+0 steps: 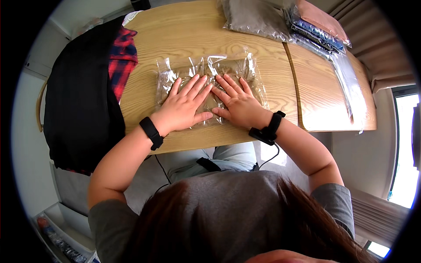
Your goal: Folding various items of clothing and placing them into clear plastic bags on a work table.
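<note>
Head view, one person seated at a wooden table (197, 35).

Left hand (186, 107): flat, palm down, fingers spread and pointing away from the body, pressing on a clear plastic bag (210, 83). Thumb angled inward toward the other hand. Black wristband (151, 133) on the wrist. Forearm comes up from lower left, elbow bent.

Right hand (237, 103): also flat and open, palm down on the same bag, fingers fanned toward upper left, fingertips close beside the left hand's fingers. Black band with a small box (267, 129) on the wrist; a thin cable hangs from it. Forearm enters from lower right.

Neither hand grips anything; both lie open on the bag.

Bag: lies flat near the table's front edge, centre, holding something brownish and folded; film crinkled along its far edge.

Surroundings: black cloth (81, 101) with a red plaid garment (123, 59) draped at the left table edge. More bagged items (285, 19) stacked at the far right corner, well apart from the hands.
</note>
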The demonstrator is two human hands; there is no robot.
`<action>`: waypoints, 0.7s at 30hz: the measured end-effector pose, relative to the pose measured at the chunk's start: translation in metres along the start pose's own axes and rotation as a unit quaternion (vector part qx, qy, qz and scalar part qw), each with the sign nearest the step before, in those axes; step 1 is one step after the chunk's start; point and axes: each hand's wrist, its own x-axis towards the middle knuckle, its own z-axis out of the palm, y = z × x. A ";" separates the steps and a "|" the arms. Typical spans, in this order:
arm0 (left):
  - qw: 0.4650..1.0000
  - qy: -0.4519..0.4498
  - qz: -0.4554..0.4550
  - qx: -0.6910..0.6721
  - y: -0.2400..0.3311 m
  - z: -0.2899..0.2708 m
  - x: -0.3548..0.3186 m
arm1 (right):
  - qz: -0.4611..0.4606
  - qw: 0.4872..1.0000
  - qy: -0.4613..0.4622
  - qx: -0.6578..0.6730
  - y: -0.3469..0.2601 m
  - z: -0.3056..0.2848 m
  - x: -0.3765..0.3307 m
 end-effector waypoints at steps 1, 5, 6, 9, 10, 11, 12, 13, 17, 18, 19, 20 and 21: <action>1.000 -0.015 0.007 -0.004 -0.001 -0.001 -0.003 | 0.000 1.000 0.005 -0.004 -0.001 0.002 -0.001; 0.998 0.018 0.003 -0.052 -0.004 -0.007 -0.002 | -0.002 0.997 0.062 -0.046 -0.004 -0.006 0.000; 0.999 0.017 0.004 -0.048 -0.004 -0.013 -0.007 | 0.009 0.994 0.084 -0.074 -0.011 -0.011 -0.002; 0.996 0.047 0.017 0.067 0.006 -0.036 -0.013 | 0.056 0.980 0.142 -0.127 -0.029 -0.014 -0.004; 0.996 0.047 0.016 0.069 0.006 -0.035 -0.016 | 0.055 0.980 0.143 -0.126 -0.037 -0.013 -0.003; 0.997 0.027 0.013 0.066 0.004 -0.030 -0.019 | 0.084 0.978 0.121 -0.148 -0.045 -0.011 -0.004; 0.998 0.007 0.010 0.062 0.004 -0.023 -0.020 | 0.113 0.974 0.097 -0.169 -0.049 -0.008 -0.005; 0.999 -0.024 -0.006 0.049 0.003 -0.017 -0.022 | 0.117 0.977 0.084 -0.158 -0.050 0.001 -0.005; 0.998 -0.040 -0.016 -0.036 -0.005 -0.001 -0.025 | 0.102 0.983 0.149 -0.026 -0.038 0.018 -0.008; 0.998 -0.049 -0.013 -0.045 -0.006 0.000 -0.027 | 0.107 0.984 0.139 -0.020 -0.039 0.020 -0.009; 0.998 -0.046 -0.016 -0.043 -0.006 0.001 -0.026 | 0.106 0.983 0.145 -0.034 -0.040 0.020 -0.007; 0.998 -0.043 -0.018 -0.041 -0.006 0.001 -0.023 | 0.105 0.982 0.151 -0.047 -0.040 0.020 -0.005; 0.997 -0.046 -0.021 -0.054 -0.005 0.000 -0.023 | 0.108 0.981 0.157 -0.045 -0.040 0.021 -0.005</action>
